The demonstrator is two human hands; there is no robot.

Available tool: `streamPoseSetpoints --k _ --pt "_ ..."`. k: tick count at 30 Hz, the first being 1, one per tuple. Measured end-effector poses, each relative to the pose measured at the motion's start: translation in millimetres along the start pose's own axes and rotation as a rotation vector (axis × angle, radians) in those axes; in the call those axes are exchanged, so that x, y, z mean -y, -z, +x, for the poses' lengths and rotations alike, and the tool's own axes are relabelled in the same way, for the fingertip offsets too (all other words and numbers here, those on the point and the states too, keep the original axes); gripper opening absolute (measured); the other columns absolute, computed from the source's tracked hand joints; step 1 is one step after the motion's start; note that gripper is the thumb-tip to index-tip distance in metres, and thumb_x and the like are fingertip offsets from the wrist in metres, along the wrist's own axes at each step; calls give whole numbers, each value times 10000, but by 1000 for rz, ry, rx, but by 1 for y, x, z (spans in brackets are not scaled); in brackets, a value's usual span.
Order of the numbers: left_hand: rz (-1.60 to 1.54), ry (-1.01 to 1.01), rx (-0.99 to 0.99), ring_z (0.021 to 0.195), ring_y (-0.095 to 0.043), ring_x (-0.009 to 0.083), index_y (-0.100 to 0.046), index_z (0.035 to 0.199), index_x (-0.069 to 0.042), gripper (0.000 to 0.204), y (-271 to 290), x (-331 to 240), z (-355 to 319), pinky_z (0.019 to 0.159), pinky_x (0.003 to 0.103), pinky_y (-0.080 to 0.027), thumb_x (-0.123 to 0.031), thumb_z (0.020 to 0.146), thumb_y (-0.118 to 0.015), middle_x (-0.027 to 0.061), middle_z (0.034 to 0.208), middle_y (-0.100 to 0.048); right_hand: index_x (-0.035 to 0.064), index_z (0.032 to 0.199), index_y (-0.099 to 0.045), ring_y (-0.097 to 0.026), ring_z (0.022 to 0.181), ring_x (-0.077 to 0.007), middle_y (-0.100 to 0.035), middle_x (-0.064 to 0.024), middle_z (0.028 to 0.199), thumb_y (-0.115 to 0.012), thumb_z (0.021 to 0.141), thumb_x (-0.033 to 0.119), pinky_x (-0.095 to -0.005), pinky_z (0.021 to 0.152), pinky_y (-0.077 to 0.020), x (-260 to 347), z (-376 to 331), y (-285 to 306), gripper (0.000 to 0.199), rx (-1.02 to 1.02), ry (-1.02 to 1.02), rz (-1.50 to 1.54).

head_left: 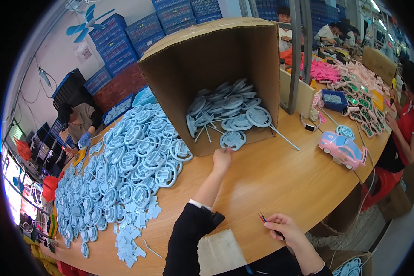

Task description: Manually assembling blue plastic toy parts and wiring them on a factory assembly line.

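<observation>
A light-blue plastic toy steering wheel [233, 140] lies at the mouth of a cardboard box [170, 69] turned on its side. My left hand [222, 159] reaches out to it, fingers closed at its near rim. Closer to me, my right hand [284, 228] pinches a thin dark cable with red and blue wire ends [261, 216] sticking out past the fingertips. More light-blue wheels [230, 103], some with long thin rods, are heaped inside the box. Under my left forearm, a pale flat sheet [221, 252] rests at the table's front edge.
A big pile of light-blue wheels [124, 161] covers the table's left, with small flat light-blue pieces [129, 234] before it. To the right stand a pink toy car [341, 151] and a blue bin [334, 100]. A metal post [295, 60] rises behind; co-workers sit on both sides.
</observation>
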State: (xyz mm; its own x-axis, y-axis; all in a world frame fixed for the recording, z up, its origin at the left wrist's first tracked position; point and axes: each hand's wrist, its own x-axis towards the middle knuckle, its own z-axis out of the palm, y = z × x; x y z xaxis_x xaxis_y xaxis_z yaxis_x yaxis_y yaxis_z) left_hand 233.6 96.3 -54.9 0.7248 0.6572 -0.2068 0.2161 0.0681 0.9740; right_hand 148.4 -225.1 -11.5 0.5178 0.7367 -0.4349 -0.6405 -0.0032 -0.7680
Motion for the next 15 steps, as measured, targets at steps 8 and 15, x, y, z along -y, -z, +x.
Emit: streamPoseSetpoints --k 8,15 --pt "336 122 325 399 -346 64 -588 863 32 267 86 -19 -177 376 234 -280 -183 903 -435 -13 483 -408 16 849 -553 -462 445 -58 -531 -21 658 -637 773 91 -166 343 -262 -4 14 5 136 -29 45 -38" --pt "1040 -356 40 623 -531 170 -579 917 13 200 156 -21 -235 551 261 -421 -148 799 -604 58 673 -530 -3 842 -587 -544 550 -89 -538 -114 1023 -666 743 118 -201 485 -412 -38 37 -18 175 59 531 -414"
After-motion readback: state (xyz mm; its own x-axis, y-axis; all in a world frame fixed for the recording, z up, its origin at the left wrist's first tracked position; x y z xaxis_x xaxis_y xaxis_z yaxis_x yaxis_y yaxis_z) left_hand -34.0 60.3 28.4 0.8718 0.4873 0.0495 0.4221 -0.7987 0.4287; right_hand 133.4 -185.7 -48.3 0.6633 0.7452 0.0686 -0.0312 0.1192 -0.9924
